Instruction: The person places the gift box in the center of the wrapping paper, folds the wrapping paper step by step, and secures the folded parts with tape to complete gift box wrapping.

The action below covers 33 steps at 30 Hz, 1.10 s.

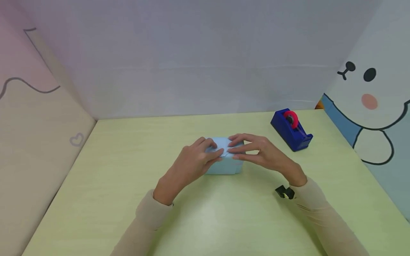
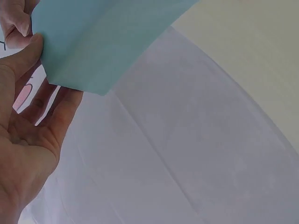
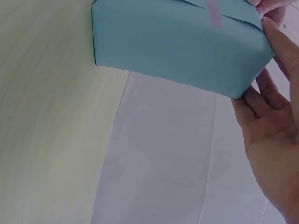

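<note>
A box wrapped in light blue paper (image 1: 222, 167) stands on the table in front of me. My left hand (image 1: 192, 160) holds its left part, with thumb and index finger on the paper on top. The right hand (image 1: 261, 153) grips the right part, its fingers spread over the top. In the left wrist view the thumb and fingers lie along one end of the blue box (image 2: 103, 51). A strip of pinkish tape (image 3: 214, 13) crosses a paper edge in the right wrist view. Fingers partly hide the folds on top.
At the right back of the pale table (image 1: 128, 160) stands a blue tape dispenser (image 1: 290, 133) with a red-pink roll (image 1: 290, 119). A small black object (image 1: 284, 192) is beside my right sleeve. Walls with cartoon drawings border the table left and right; a plain wall (image 1: 205, 71) closes the back.
</note>
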{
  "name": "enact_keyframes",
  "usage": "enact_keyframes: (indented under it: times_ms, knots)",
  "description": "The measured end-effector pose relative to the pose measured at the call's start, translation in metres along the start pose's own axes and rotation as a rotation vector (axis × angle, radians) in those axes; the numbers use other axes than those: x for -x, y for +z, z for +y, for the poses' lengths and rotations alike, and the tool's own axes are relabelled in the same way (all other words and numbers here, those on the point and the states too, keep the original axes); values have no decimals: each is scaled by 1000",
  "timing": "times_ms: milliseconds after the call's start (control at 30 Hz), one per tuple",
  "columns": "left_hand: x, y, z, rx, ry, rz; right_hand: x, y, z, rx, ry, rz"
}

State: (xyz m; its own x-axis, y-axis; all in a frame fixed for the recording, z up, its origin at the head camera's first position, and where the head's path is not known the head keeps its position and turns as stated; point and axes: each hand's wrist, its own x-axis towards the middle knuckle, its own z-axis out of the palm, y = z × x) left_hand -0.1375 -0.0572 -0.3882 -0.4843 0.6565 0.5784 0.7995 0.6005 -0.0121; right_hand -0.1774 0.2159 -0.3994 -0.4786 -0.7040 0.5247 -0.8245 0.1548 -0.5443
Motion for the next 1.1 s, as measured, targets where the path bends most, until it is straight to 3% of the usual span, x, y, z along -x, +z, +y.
enact_keyframes:
  times_ms: [400, 733, 1100]
  knots:
    - [10, 10, -5, -26, 114, 100, -1, 0, -2, 66, -87, -17]
    - [9, 10, -4, -44, 124, 83, 0, -1, -6, 110, -117, -48]
    - [10, 9, -5, -8, 136, 109, 1, -1, -16, 278, -170, -93]
